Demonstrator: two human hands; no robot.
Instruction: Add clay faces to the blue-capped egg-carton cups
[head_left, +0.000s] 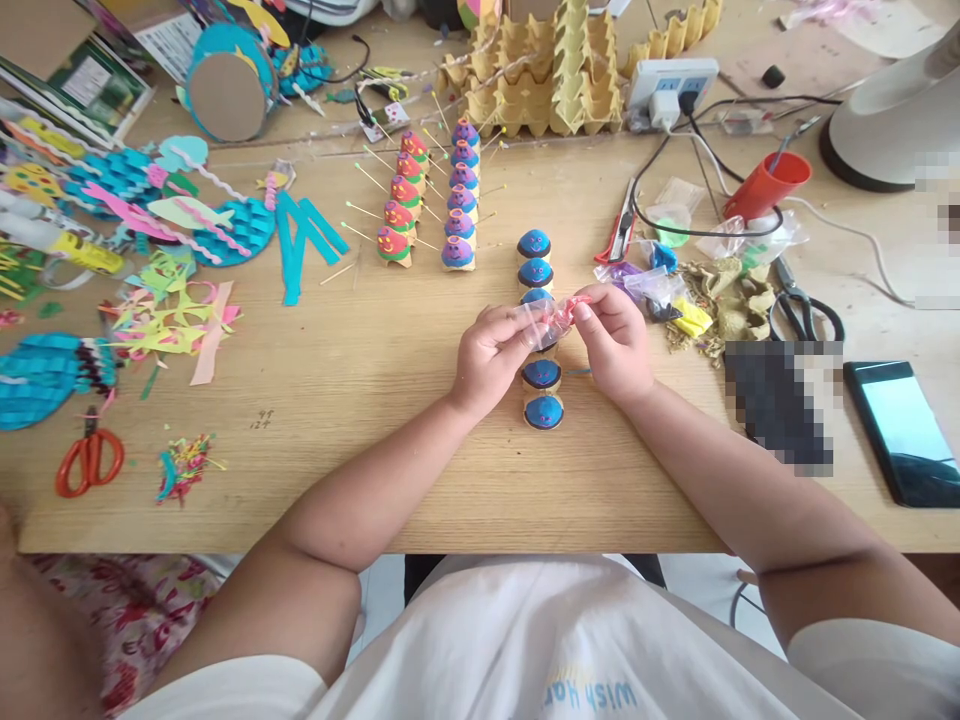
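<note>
My left hand (487, 358) pinches a small clear plastic bag (546, 322) with something red in it. The fingers of my right hand (616, 338) are closed on the red end of the same bag. Both hands are above a column of blue domed egg-carton cups (542, 373) with small faces, and they partly cover its middle. Farther back stand a column of purple and blue cups (459, 222) and one of red and green cups (395, 243), both with thin pins sticking out at the sides.
Bags of coloured clay (664, 290), a red cutter (621, 225), black scissors (806, 310), a red cup (769, 185) and a phone (904, 432) lie right. Paper scraps (176, 310) and orange scissors (90, 460) are left. Egg cartons (536, 75) stand behind. Another person's leg shows lower left.
</note>
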